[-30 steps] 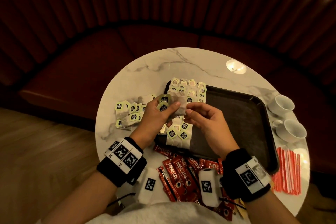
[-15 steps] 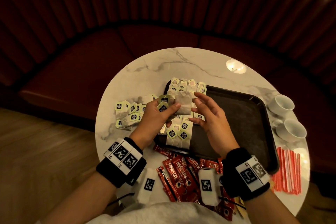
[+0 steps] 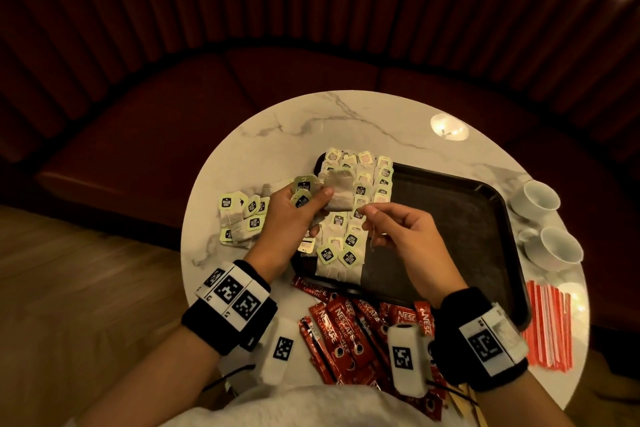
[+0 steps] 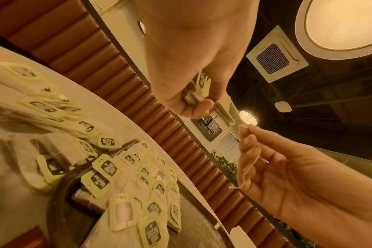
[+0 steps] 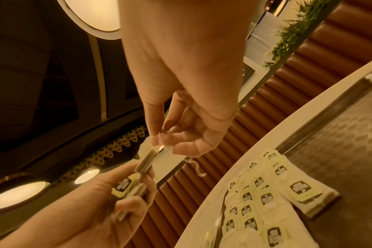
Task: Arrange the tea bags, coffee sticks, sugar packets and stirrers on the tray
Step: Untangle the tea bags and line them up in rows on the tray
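Head view: step in hand, tea bags; coffee sticks (image 3: pixel 341 333) and stirrers (image 3: pixel 549 328) lie off the tray (image 3: pixel 460 218), lower frame. Left hand (image 3: pixel 289 218), centre, grips a bag stack (image 3: pixel 339 192); right hand (image 3: pixel 401 236) pinches a string (image 3: pixel 373 236).

Left wrist view: string hangs from raised right fingers (image 4: pixel 247 139), centre right.

Right wrist view: thumb and forefinger closed on string. Next, probably: free it, lay bag in the rows.

Café: ribbed banquette (image 3: pixel 311 10), marble table (image 3: pixel 311 128)

The round marble table (image 3: pixel 301 135) bears a dark tray (image 3: pixel 450 218), loose tea bags (image 3: pixel 240 218), coffee sticks (image 3: pixel 341 329), stirrers (image 3: pixel 549 326), two cups (image 3: pixel 543 222).
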Tool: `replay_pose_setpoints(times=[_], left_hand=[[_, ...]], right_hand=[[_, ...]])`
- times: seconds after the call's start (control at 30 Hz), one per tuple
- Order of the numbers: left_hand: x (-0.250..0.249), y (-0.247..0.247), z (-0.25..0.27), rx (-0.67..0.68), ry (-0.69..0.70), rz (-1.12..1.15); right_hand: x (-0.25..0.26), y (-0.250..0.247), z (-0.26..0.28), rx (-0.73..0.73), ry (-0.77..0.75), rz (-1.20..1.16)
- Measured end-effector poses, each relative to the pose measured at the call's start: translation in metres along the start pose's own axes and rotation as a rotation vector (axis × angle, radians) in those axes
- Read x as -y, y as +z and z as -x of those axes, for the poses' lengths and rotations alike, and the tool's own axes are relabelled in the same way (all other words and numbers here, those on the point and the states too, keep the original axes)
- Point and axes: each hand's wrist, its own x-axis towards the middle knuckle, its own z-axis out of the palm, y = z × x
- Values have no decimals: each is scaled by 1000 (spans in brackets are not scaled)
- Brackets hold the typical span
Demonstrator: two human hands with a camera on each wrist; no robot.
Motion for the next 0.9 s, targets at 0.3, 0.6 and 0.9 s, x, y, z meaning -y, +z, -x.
replay_pose_setpoints(times=[0.3, 0.6, 0.9], left_hand=[[0, 11, 3, 36, -9, 16], [-2, 10, 5, 108, -100, -31], [-1, 5, 5, 217, -245, -88]], right_hand=[[-21, 15, 14, 181, 149, 30], [-19, -4, -7, 152, 178, 15], [4, -28, -25, 281, 120, 255]])
